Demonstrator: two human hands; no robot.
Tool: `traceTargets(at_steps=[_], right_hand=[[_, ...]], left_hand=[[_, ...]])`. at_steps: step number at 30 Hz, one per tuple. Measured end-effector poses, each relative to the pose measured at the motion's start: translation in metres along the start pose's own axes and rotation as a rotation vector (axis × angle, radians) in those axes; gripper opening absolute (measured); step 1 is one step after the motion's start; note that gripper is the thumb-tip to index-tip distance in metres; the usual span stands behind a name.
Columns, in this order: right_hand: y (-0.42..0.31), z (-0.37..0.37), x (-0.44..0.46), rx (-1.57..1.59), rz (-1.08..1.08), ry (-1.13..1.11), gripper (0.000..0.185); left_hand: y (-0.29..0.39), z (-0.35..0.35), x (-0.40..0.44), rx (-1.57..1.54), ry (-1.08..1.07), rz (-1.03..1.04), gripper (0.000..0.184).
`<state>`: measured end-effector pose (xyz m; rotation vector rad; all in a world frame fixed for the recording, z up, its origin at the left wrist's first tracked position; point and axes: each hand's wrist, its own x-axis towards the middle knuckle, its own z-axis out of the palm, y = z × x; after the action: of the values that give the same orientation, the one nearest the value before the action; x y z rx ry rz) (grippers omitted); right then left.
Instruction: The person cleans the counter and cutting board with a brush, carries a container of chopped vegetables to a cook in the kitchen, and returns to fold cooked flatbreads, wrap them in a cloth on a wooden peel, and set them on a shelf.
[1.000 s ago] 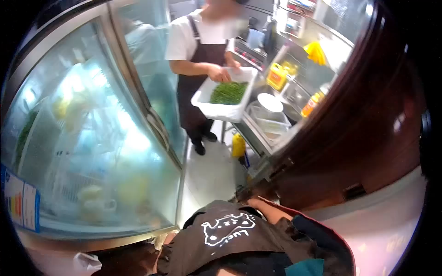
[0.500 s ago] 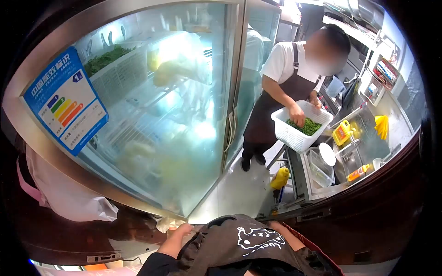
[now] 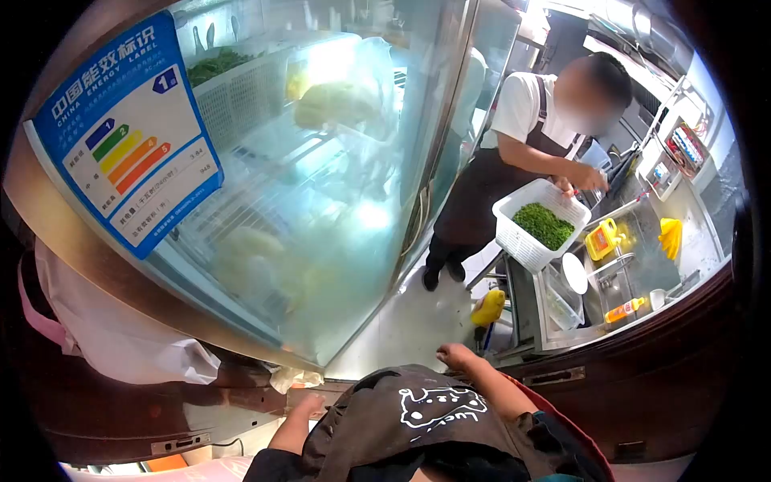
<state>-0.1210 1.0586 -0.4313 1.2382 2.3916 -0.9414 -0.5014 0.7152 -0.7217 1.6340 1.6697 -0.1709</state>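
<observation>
My left hand [image 3: 309, 404] hangs low beside the brown apron [image 3: 438, 410], near a crumpled pale bag at the door frame; its fingers are too small and blurred to read. On the apron's other side, my right hand [image 3: 455, 355] is raised above the floor, its fingers curled, and whether it holds anything is hidden. Ahead, a co-worker [image 3: 534, 153] in a dark apron has a white basket [image 3: 514, 238] of chopped greens [image 3: 544, 225] in front of them, one hand lifted over its far side.
A glass-doored fridge [image 3: 321, 233] with an energy label [image 3: 132, 132] fills the left. To the right stand a sink counter [image 3: 590, 317], a yellow jug [image 3: 601, 239], an orange bottle [image 3: 625, 310] and a yellow cloth [image 3: 671, 238]. A yellow container [image 3: 487, 308] is below the counter.
My right hand has come forward into fuller view. The co-worker's hand has lifted out of the greens. The view has swung right and the fridge label appears larger.
</observation>
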Motion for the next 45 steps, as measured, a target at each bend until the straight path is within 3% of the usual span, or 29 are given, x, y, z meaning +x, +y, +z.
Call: traceTargets(at_steps=[9, 11, 14, 15, 17, 21, 24, 27, 30, 31, 33, 35, 37, 39, 43, 45], right_hand=[[-0.074, -0.076, 0.071, 0.239, -0.134, 0.285, 0.037], [-0.064, -0.081, 0.115, 0.224, -0.340, 0.532, 0.041], [-0.107, -0.136, 0.116, 0.475, -0.250, 0.494, 0.045], [-0.121, -0.149, 0.112, 0.605, -0.212, 0.500, 0.044], [-0.134, -0.169, 0.128, 0.372, -0.417, 0.771, 0.047], [-0.256, -0.264, 0.053, 0.113, -0.883, 1.143, 0.056], [-0.306, -0.306, 0.041, 0.048, -0.723, 1.269, 0.056], [-0.312, -0.323, 0.039, 0.015, -0.677, 1.274, 0.056], [-0.287, -0.305, 0.027, 0.024, -0.915, 1.186, 0.057], [-0.279, -0.292, 0.011, -0.114, -0.967, 1.282, 0.058], [-0.253, -0.253, 0.004, -0.225, -1.109, 1.175, 0.046], [-0.242, -0.238, 0.003, -0.351, -1.108, 1.131, 0.031], [-0.221, -0.252, 0.031, -0.104, -0.908, 1.319, 0.020], [-0.208, -0.266, 0.035, 0.470, -0.595, 1.439, 0.011], [-0.176, -0.224, -0.020, 0.019, -0.773, 1.370, 0.016], [-0.158, -0.193, -0.049, -0.173, -0.771, 1.077, 0.022]], left_hand=[[-0.031, 0.022, -0.009, -0.044, 0.076, -0.003, 0.022], [-0.048, 0.041, -0.001, -0.029, 0.119, 0.044, 0.022], [-0.066, 0.057, 0.010, 0.030, 0.235, 0.204, 0.024], [-0.066, 0.056, 0.003, 0.055, 0.200, 0.170, 0.024], [-0.046, 0.032, -0.018, -0.082, 0.146, 0.043, 0.024], [-0.014, 0.006, -0.053, -0.342, 0.177, -0.106, 0.026], [0.018, -0.013, -0.070, -0.497, 0.224, -0.171, 0.029], [0.054, -0.045, -0.079, -0.611, 0.273, -0.204, 0.031], [0.089, -0.091, -0.077, -0.663, 0.323, -0.202, 0.034], [0.100, -0.111, -0.074, -0.667, 0.348, -0.194, 0.035], [0.130, -0.161, -0.064, -0.647, 0.422, -0.167, 0.037], [0.150, -0.205, -0.044, -0.567, 0.497, -0.119, 0.042], [0.150, -0.218, -0.014, -0.480, 0.510, -0.034, 0.045], [0.162, -0.240, 0.014, -0.464, 0.547, 0.067, 0.048], [0.210, -0.293, 0.013, -0.533, 0.402, 0.155, 0.050], [0.208, -0.285, 0.027, -0.547, 0.335, 0.251, 0.051]])
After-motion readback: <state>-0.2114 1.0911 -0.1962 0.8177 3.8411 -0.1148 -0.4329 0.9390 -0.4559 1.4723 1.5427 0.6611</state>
